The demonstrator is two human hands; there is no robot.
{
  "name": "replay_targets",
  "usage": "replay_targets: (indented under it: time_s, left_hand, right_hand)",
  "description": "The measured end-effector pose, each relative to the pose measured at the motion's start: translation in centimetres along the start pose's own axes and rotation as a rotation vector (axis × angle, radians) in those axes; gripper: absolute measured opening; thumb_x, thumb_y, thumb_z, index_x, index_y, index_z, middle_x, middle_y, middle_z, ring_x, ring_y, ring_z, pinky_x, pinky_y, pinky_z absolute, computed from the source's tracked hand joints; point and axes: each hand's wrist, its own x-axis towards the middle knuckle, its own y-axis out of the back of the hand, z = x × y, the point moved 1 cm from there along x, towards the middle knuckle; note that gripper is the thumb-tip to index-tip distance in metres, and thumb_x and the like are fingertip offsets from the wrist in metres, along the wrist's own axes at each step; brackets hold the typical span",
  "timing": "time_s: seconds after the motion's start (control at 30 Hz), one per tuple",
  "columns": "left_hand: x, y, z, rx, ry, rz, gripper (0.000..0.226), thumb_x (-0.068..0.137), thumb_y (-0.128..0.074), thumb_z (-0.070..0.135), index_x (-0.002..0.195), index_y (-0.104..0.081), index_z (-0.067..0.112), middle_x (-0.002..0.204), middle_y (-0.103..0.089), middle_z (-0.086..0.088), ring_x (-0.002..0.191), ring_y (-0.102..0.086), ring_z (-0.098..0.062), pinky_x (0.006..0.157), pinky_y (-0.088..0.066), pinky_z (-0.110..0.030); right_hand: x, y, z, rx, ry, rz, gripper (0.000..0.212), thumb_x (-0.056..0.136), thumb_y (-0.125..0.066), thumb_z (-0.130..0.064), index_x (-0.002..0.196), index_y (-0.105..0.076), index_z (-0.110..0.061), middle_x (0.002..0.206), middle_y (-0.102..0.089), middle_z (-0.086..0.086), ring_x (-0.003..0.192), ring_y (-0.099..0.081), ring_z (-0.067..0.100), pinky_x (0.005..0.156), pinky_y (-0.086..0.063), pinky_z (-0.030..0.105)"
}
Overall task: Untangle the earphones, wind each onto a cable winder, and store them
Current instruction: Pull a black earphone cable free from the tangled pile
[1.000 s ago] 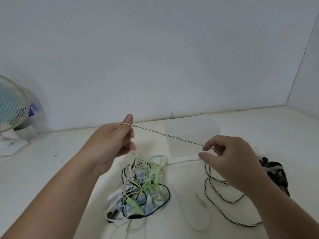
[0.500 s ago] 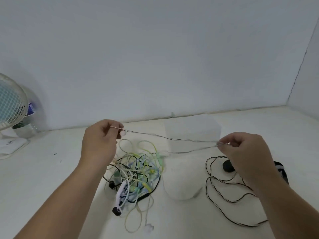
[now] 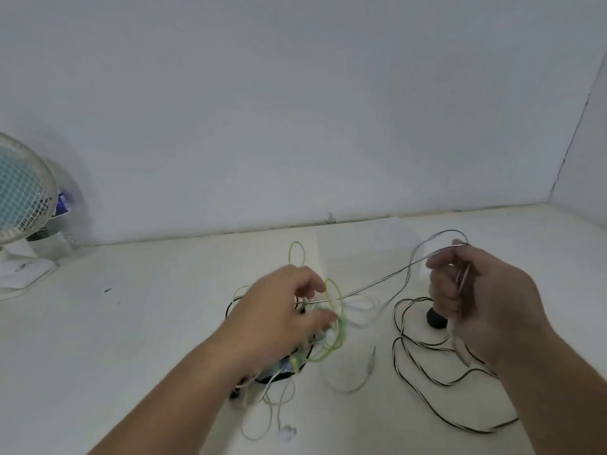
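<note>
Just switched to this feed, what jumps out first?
A colourful tangle of earphones sits in the middle of the table, under the left hand. The right hand grips a thin grey cable stretched taut out of it. Loose black cable loops lie below that hand.

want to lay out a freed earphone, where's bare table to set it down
Widest bare table lies between the fan base and the earphone tangle under the left hand. Crowded: between the hands, where the right hand holds the grey cable, and black cable loops beneath it.

Tangled green, white, black earphones heaped; one grey cable stretched taut.
</note>
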Motion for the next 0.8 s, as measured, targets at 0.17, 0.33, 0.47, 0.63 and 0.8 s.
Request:
replay_targets:
  time_s: [0.17, 0.33, 0.47, 0.63, 0.8]
  left_hand:
    - [0.1, -2.0, -1.8, 0.209, 0.093, 0.112, 0.053, 0.077, -0.077, 0.039, 0.120, -0.046, 0.038, 0.100, -0.058, 0.017, 0.097, -0.059, -0.009, 0.082, -0.047, -0.029]
    - [-0.1, 0.3, -3.6, 0.126, 0.114, 0.201, 0.026, 0.073, -0.079, 0.020, 0.083, -0.058, 0.032, 0.074, -0.060, 0.008, 0.063, -0.052, -0.004, 0.055, -0.036, -0.017]
    - [-0.3, 2.1, -5.3, 0.303, 0.078, 0.335, 0.048, 0.060, -0.063, -0.011, 0.059, -0.048, 0.035, 0.069, -0.055, 0.012, 0.063, -0.051, -0.009, 0.069, -0.045, -0.031]
    - [-0.7, 1.7, -6.4, 0.459, 0.122, 0.110, 0.039, 0.056, -0.046, -0.011, 0.063, -0.039, 0.027, 0.104, -0.057, 0.016, 0.117, -0.053, -0.012, 0.120, -0.006, -0.047]
    - [-1.6, 1.7, -5.0, -0.155, 0.069, -0.055, 0.022, 0.061, -0.067, 0.047, 0.076, -0.068, 0.031, 0.125, -0.058, 0.025, 0.126, -0.045, 0.010, 0.109, -0.031, -0.027]
  right_hand:
    - [0.3, 0.4, -0.4, 0.136, -0.019, -0.076, 0.057, 0.103, -0.027, -0.045, 0.082, -0.064, -0.007, 0.056, -0.042, 0.006, 0.044, -0.021, 0.015, 0.041, -0.019, 0.024]
    - [0.6, 0.8, -0.5, 0.237, 0.018, 0.035, 0.054, 0.104, -0.029, -0.043, 0.076, -0.062, -0.010, 0.054, -0.033, -0.002, 0.042, -0.019, 0.011, 0.038, -0.017, 0.022]
    - [1.0, 1.3, -0.3, 0.380, -0.006, 0.125, 0.047, 0.104, -0.034, -0.038, 0.068, -0.054, -0.015, 0.052, -0.027, -0.006, 0.039, -0.020, 0.009, 0.035, -0.018, 0.020]
    - [1.2, 1.7, -0.2, 0.449, -0.008, 0.153, 0.044, 0.103, -0.035, -0.038, 0.068, -0.052, -0.017, 0.054, -0.027, -0.007, 0.040, -0.021, 0.009, 0.036, -0.020, 0.019]
    - [0.7, 1.0, -0.5, 0.329, 0.026, 0.008, 0.025, 0.092, -0.047, -0.021, 0.067, -0.044, -0.018, 0.060, -0.037, -0.004, 0.048, -0.031, 0.011, 0.041, -0.028, 0.019]
